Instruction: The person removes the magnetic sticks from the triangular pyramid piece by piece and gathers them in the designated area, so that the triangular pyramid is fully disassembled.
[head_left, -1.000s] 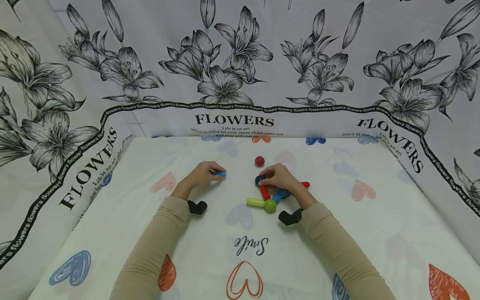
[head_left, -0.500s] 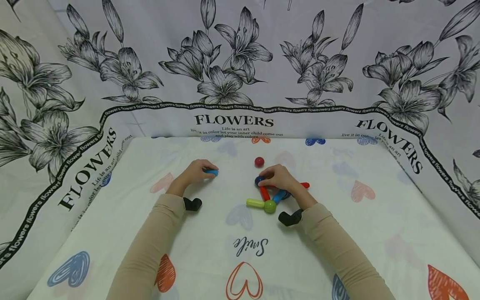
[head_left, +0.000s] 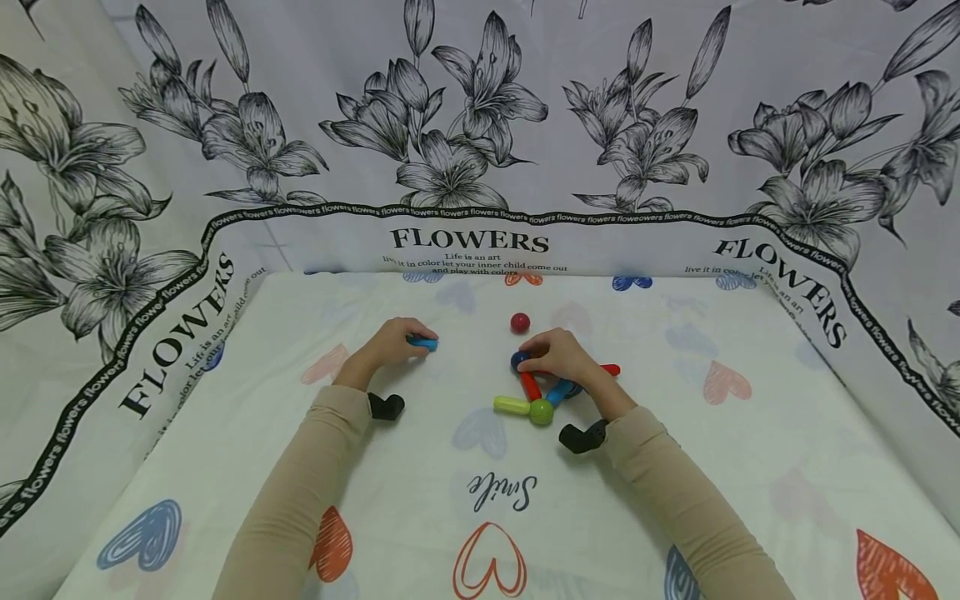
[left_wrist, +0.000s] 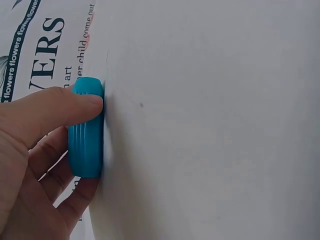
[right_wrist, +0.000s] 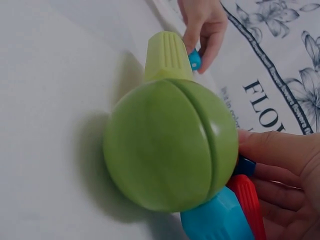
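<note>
My left hand (head_left: 390, 343) pinches a light blue ridged rod (left_wrist: 86, 145) between thumb and fingers, over the left middle of the table. My right hand (head_left: 561, 357) holds the dark blue ball (head_left: 518, 361) of a joined ball-and-rod toy build. From that ball a red rod (head_left: 530, 386) runs toward the green ball (head_left: 541, 412). A yellow-green rod (head_left: 512, 406) sticks out left of the green ball, and a blue rod (head_left: 557, 392) slants up from it. Beyond my right wrist shows another red rod (head_left: 612, 369). The hand hides part of the build.
Behind the build, a loose red ball (head_left: 520, 322) lies on the white heart-print tablecloth (head_left: 480, 467). A flower-print curtain (head_left: 480, 167) stands along the back and sides. Black wrist mounts (head_left: 386, 407) hang under both forearms.
My left hand has shifted a little to the left with the light blue rod, away from the build, then stayed there. The right hand and the build have hardly moved.
</note>
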